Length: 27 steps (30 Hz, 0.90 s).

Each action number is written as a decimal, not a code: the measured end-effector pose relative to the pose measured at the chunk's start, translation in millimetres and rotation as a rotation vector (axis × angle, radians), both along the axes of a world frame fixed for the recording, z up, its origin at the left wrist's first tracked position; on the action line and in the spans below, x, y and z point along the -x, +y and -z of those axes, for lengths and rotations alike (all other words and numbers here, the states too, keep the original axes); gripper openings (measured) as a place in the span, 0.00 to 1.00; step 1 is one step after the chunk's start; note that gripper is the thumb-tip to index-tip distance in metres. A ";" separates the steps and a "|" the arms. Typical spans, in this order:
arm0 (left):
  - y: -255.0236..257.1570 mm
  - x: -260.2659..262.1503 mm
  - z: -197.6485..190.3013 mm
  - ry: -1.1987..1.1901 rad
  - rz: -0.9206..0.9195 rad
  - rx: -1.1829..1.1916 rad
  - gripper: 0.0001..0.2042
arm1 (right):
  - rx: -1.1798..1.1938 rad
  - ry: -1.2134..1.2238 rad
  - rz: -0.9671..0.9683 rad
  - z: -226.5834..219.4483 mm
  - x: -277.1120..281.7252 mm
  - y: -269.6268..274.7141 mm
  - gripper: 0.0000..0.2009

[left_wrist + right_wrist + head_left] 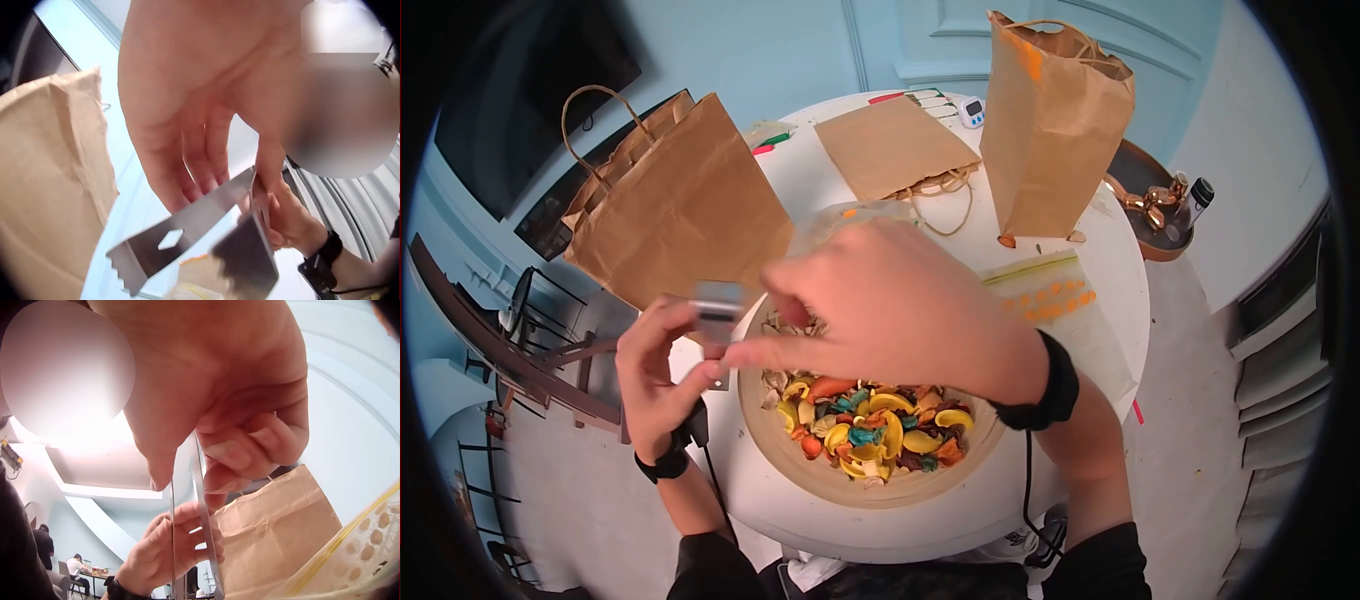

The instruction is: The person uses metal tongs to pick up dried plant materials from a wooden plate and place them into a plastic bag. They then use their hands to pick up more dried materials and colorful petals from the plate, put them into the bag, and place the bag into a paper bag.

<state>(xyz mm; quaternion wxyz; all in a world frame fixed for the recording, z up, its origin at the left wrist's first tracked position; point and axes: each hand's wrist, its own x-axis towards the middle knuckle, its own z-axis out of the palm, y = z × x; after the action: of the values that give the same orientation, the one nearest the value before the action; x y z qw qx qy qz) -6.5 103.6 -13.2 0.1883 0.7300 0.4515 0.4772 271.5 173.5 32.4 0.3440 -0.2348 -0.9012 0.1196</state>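
Metal tongs [718, 312] [209, 215] [205, 519] with serrated tips are held over the left edge of a round bowl [768, 458]. My left hand [655, 372] [206, 75] [150, 557] grips them between thumb and fingers. From the other side my right hand [880, 305] [295, 219] [225, 375] holds them, its thumb along one arm and curled fingers by the other. Colourful dried pieces [880, 430], yellow, orange and teal, fill the bowl, partly hidden by my right forearm.
Paper bags stand at the left [685, 200] and back right [1050, 130]; another lies flat [895, 145]. A clear zip bag with orange pieces [1050, 300] lies right of the bowl. A small timer [972, 112] is at the back. People sit and stand far off in the right wrist view.
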 end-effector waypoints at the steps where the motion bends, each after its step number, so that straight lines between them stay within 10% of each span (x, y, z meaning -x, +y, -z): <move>1: -0.5 13.7 3.8 -0.055 0.008 0.034 0.25 | -0.021 0.022 0.009 1.5 -1.7 4.9 0.27; 27: 40.8 26.6 38.4 -0.072 0.311 0.154 0.23 | 0.678 0.265 0.015 64.9 -91.2 5.6 0.19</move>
<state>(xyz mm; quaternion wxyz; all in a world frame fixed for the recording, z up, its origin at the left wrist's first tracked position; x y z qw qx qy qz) -33.1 144.4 -51.6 0.3312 0.7570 0.3616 0.4319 362.7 179.2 -32.5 0.3611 -0.3247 -0.7562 0.4386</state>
